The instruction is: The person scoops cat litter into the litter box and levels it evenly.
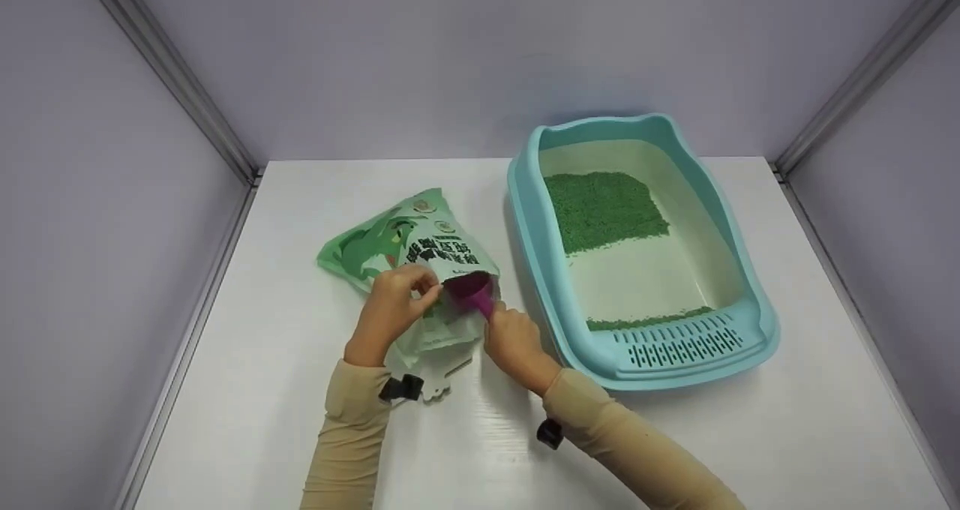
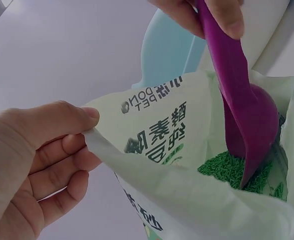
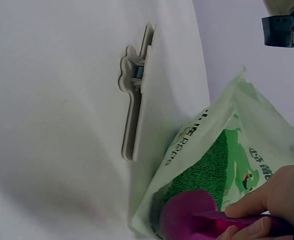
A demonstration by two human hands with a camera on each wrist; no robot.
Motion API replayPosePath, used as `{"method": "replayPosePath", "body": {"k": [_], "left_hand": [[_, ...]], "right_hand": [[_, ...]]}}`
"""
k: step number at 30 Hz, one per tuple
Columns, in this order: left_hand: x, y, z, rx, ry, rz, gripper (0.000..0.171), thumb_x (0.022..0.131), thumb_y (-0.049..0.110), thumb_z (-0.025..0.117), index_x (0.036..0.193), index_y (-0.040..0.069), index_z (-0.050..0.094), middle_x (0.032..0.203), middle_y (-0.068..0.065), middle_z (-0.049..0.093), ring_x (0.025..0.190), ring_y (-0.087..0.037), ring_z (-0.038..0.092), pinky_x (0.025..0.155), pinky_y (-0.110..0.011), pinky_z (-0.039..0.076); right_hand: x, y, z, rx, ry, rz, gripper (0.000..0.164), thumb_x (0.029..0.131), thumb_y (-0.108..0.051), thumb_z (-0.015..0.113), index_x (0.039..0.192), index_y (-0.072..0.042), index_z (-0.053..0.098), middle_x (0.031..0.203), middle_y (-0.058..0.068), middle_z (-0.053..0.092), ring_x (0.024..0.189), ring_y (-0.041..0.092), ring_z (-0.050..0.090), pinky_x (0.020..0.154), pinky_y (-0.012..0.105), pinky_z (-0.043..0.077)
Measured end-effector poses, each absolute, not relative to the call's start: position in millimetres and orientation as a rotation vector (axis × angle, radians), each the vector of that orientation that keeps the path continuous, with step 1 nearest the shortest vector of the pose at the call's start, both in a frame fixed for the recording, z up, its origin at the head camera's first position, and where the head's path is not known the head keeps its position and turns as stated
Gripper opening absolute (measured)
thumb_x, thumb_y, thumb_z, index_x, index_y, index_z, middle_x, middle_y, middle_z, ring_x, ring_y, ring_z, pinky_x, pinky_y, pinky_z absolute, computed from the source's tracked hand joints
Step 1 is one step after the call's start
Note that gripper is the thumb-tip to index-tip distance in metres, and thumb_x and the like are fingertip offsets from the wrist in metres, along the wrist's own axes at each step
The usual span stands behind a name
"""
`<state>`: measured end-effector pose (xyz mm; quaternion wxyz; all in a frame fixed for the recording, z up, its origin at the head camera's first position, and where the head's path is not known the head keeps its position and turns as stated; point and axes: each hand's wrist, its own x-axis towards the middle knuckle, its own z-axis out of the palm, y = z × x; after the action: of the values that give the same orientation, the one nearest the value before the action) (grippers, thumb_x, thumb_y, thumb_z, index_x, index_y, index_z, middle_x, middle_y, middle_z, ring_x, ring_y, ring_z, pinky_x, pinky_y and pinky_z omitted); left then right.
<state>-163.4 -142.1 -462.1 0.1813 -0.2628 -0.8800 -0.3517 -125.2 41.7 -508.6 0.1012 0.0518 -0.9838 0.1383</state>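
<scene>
My left hand (image 1: 394, 304) pinches the rim of a pale green cat litter bag (image 1: 442, 240) between thumb and finger, keeping its mouth spread. The bag lies on its side, with green litter pellets (image 2: 227, 170) inside. By its handle, my right hand (image 1: 517, 345) grips a purple scoop (image 2: 237, 85). The scoop's bowl is inside the bag's mouth, its tip touching the pellets in the left wrist view. How much litter the scoop holds, I cannot tell.
Right of the bag stands a blue litter box (image 1: 529, 232) with a patch of green pellets (image 1: 604, 210) at its far end and a thin line near its slotted front. A grey bag clip (image 3: 134, 95) lies on the white table (image 1: 262, 300) near the bag.
</scene>
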Motion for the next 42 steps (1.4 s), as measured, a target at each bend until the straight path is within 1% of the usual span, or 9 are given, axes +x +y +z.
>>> {"method": "replayPosePath", "body": {"k": [7, 14, 16, 18, 22, 26, 31, 36, 42], "left_hand": [[-163, -141, -462, -0.741, -2.477, -0.982, 0.01, 0.082, 0.002, 0.07, 0.074, 0.003, 0.065, 0.071, -0.009, 0.068, 0.065, -0.018, 0.065, 0.063, -0.029, 0.056], [-163, -142, -463, -0.737, -2.484, -0.979, 0.009, 0.082, 0.001, 0.07, 0.075, 0.002, 0.065, 0.071, -0.01, 0.068, 0.065, -0.018, 0.065, 0.064, -0.03, 0.057], [-163, -142, -463, -0.736, -2.487, -0.979, 0.009, 0.082, 0.001, 0.07, 0.075, 0.002, 0.066, 0.071, -0.01, 0.068, 0.065, -0.018, 0.066, 0.064, -0.03, 0.057], [-163, -142, -463, -0.736, -2.488, -0.979, 0.008, 0.082, 0.002, 0.071, 0.076, 0.002, 0.066, 0.072, -0.01, 0.068, 0.065, -0.018, 0.066, 0.064, -0.029, 0.057], [-164, -142, -463, -0.741, -2.483, -0.981, 0.008, 0.082, 0.003, 0.072, 0.076, 0.002, 0.066, 0.072, -0.011, 0.068, 0.065, -0.019, 0.066, 0.064, -0.029, 0.056], [-164, -142, -463, -0.738, -2.489, -0.964, 0.008, 0.083, 0.003, 0.071, 0.077, 0.003, 0.066, 0.073, -0.01, 0.068, 0.066, -0.018, 0.066, 0.063, -0.03, 0.056], [-164, -142, -463, -0.725, -2.505, -0.947, 0.006, 0.083, 0.004, 0.071, 0.079, 0.003, 0.067, 0.074, -0.01, 0.068, 0.066, -0.018, 0.066, 0.064, -0.03, 0.056], [-163, -142, -463, -0.719, -2.515, -0.955, 0.006, 0.083, 0.005, 0.071, 0.079, 0.003, 0.067, 0.075, -0.011, 0.068, 0.066, -0.019, 0.066, 0.063, -0.031, 0.056], [-163, -142, -463, -0.721, -2.522, -0.984, 0.006, 0.083, 0.004, 0.071, 0.079, 0.002, 0.067, 0.075, -0.012, 0.069, 0.066, -0.02, 0.066, 0.063, -0.032, 0.057]], "right_hand": [[-123, 49, -533, 0.051, -2.946, 0.531, 0.016, 0.084, -0.01, 0.064, 0.077, -0.001, 0.053, 0.066, 0.017, 0.064, 0.057, 0.033, 0.065, 0.048, 0.046, 0.052], [-115, 61, -547, 0.043, -2.956, 0.814, 0.017, 0.09, -0.012, 0.062, 0.083, -0.002, 0.05, 0.072, 0.019, 0.064, 0.064, 0.036, 0.066, 0.051, 0.047, 0.052], [-111, 65, -552, 0.075, -2.928, 0.88, 0.017, 0.091, -0.012, 0.061, 0.083, -0.002, 0.05, 0.071, 0.017, 0.062, 0.064, 0.035, 0.066, 0.049, 0.045, 0.052], [-105, 70, -558, 0.118, -2.886, 0.94, 0.016, 0.091, -0.011, 0.061, 0.083, -0.003, 0.05, 0.068, 0.014, 0.059, 0.061, 0.029, 0.063, 0.048, 0.04, 0.05], [-94, 79, -566, 0.199, -2.834, 1.046, 0.015, 0.091, -0.009, 0.061, 0.085, -0.003, 0.05, 0.065, 0.004, 0.05, 0.059, 0.015, 0.05, 0.048, 0.027, 0.042], [-85, 90, -568, 0.239, -2.817, 1.137, 0.014, 0.091, -0.01, 0.063, 0.087, -0.002, 0.051, 0.065, -0.001, 0.042, 0.058, 0.009, 0.041, 0.048, 0.018, 0.035], [-75, 101, -566, 0.277, -2.819, 1.138, 0.014, 0.09, -0.009, 0.065, 0.09, 0.0, 0.053, 0.063, 0.0, 0.044, 0.056, 0.007, 0.039, 0.047, 0.013, 0.033], [-64, 107, -558, 0.334, -2.832, 1.074, 0.016, 0.088, -0.01, 0.067, 0.092, 0.0, 0.055, 0.063, 0.002, 0.049, 0.057, 0.006, 0.04, 0.049, 0.015, 0.034], [-55, 114, -538, 0.384, -2.806, 0.982, 0.019, 0.085, -0.012, 0.071, 0.09, 0.0, 0.057, 0.064, 0.006, 0.056, 0.058, 0.007, 0.045, 0.049, 0.017, 0.037]]}}
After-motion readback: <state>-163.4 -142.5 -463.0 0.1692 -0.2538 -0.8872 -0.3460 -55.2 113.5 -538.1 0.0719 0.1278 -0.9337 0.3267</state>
